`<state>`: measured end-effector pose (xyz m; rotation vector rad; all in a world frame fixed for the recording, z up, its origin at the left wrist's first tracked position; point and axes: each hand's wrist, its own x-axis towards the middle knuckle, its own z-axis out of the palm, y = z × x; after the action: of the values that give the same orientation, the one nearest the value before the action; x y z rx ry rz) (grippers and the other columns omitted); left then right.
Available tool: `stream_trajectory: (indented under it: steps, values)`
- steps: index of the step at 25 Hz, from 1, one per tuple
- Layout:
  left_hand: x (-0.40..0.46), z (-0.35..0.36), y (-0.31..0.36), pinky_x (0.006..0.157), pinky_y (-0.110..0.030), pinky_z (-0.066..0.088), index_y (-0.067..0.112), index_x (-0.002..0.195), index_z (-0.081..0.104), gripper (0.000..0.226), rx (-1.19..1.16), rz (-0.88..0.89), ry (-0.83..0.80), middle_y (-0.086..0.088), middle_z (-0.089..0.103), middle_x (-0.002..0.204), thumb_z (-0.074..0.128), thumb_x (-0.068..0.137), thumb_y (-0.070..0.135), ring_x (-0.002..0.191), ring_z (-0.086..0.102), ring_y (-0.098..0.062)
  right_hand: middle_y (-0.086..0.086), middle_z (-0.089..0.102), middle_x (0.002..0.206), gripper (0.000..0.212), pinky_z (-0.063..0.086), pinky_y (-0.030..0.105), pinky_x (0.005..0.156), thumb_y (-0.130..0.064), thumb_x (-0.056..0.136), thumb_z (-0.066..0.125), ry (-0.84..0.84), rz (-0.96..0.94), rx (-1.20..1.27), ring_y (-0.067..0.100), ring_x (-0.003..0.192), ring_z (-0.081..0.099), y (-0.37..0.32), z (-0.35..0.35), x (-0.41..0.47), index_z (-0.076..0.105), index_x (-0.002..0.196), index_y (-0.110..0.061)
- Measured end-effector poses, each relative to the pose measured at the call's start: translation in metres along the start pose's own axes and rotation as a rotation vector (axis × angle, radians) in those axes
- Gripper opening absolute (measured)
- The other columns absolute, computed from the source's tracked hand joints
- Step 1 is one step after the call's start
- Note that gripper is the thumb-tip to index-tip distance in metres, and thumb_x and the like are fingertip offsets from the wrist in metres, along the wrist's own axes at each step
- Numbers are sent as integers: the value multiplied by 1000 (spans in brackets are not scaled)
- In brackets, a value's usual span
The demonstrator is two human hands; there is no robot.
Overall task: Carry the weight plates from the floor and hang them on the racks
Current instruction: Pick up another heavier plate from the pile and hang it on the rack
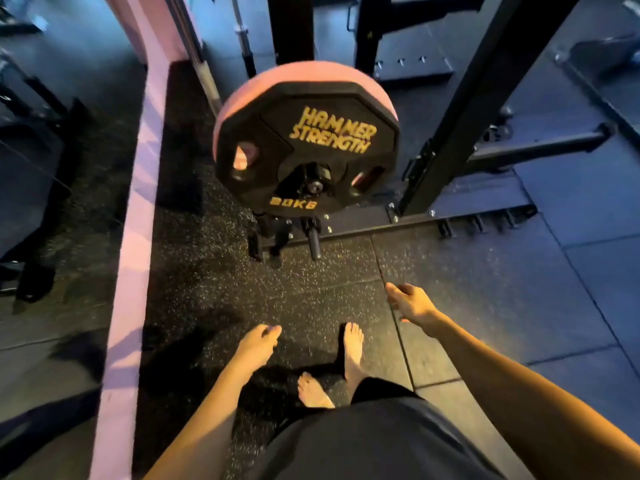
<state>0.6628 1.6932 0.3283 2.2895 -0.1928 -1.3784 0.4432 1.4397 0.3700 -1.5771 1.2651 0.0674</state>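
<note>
2 weight plates are seen hung on the rack (pixel 460 109), stacked face to face: a black plate (pixel 308 147) in front, marked "HAMMER STRENGTH" and "20KG" in yellow, and a pink plate (pixel 311 72) right behind it, touching, w/ only its rim showing at 12 o'clock and through the black plate's grip holes. Both are located at approx. 12 o'clock from the person, off the floor (pixel 214 289). 1 bare peg (pixel 314 242) is seen low on the rack base, just below the plates.

2 hands are counted, both w/o any load. The left hand (pixel 258 341) is held out at 11 o'clock over the speckled floor, fingers loosely curled, nothing gripped; it is motion-blurred. The right hand (pixel 410 303) is extended toward 1 o'clock, fingers relaxed and slightly spread, nothing touched. Both are well apart from the plates.

2 bare feet are seen between the arms, the rear one partly covered by dark shorts (pixel 374 441). A barbell (pixel 242 32) at 12 o'clock is cut off by the top edge. The mirror wall (pixel 52 168) at 9 o'clock is dim; its reflections are hard to make out.
</note>
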Motion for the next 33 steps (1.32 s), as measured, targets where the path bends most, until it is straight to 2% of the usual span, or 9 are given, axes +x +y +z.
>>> stream_trajectory:
  steps: [2, 5, 9, 12, 19, 22, 25, 29, 33]
  values:
    - [-7, 31, -35, 66, -29, 46, 14, 111, 59, 34, 108, -58, -84, -6, 67, 101, 49, 100, 44, 79, 60, -18, 14, 57, 87, 44, 43, 30, 58, -35, 102, 48, -31, 160, -12, 24, 75, 54, 48, 6, -25, 64, 100, 6]
    - [-25, 71, -79, 68, -28, 44, 15, 99, 60, 31, 373, -98, -232, -8, 68, 98, 48, 100, 43, 80, 59, -20, 11, 58, 85, 31, 39, 24, 51, -32, 103, 46, -108, 395, 16, 19, 63, 52, 116, 4, -71, 58, 104, -3]
    - [-37, 97, -88, 64, -26, 42, 19, 81, 53, 29, 631, -66, -343, -1, 60, 79, 48, 100, 40, 68, 56, -17, 7, 57, 77, 24, 38, 22, 50, -27, 104, 45, -50, 496, 167, 17, 58, 53, 168, -9, -117, 56, 100, -5]
    - [-37, 123, -48, 48, -23, 29, 21, 77, 46, 30, 730, -31, -384, 0, 49, 70, 45, 102, 39, 50, 41, -13, 11, 54, 80, 23, 35, 22, 48, -25, 104, 47, 67, 523, 388, 18, 57, 50, 203, -34, -146, 56, 93, -7]
    - [-76, 296, 110, 48, -24, 28, 18, 79, 47, 26, 805, 167, -320, -3, 49, 71, 43, 104, 23, 55, 41, -14, 10, 52, 71, 25, 30, 21, 43, -19, 103, 48, 268, 626, 720, 19, 49, 43, 357, -121, -233, 48, 80, -9]
    - [-121, 397, 135, 53, -22, 32, 18, 86, 50, 19, 869, 231, -382, -2, 51, 76, 46, 103, 24, 59, 43, -12, 9, 47, 64, 27, 28, 18, 41, -18, 102, 50, 398, 688, 809, 18, 46, 40, 431, -167, -277, 48, 77, -10]
    - [-155, 475, 147, 60, -28, 35, 14, 82, 53, 28, 1041, 311, -495, -7, 50, 81, 43, 105, 27, 67, 45, -18, 8, 46, 59, 32, 34, 21, 46, -22, 101, 52, 472, 744, 847, 16, 41, 43, 481, -206, -305, 48, 70, -12]
    - [-159, 555, 182, 90, -35, 40, 13, 89, 58, 40, 1194, 279, -526, -4, 53, 103, 30, 107, 35, 96, 51, -20, 8, 56, 70, 26, 46, 28, 55, -28, 100, 53, 465, 794, 956, 19, 55, 53, 529, -244, -316, 52, 78, -13]
    - [-141, 656, 244, 81, -36, 43, 12, 83, 57, 41, 1288, 308, -579, -2, 59, 92, 31, 106, 34, 81, 53, -16, 4, 58, 75, 26, 48, 29, 59, -31, 100, 53, 445, 867, 954, 19, 62, 57, 584, -299, -308, 54, 80, -15]
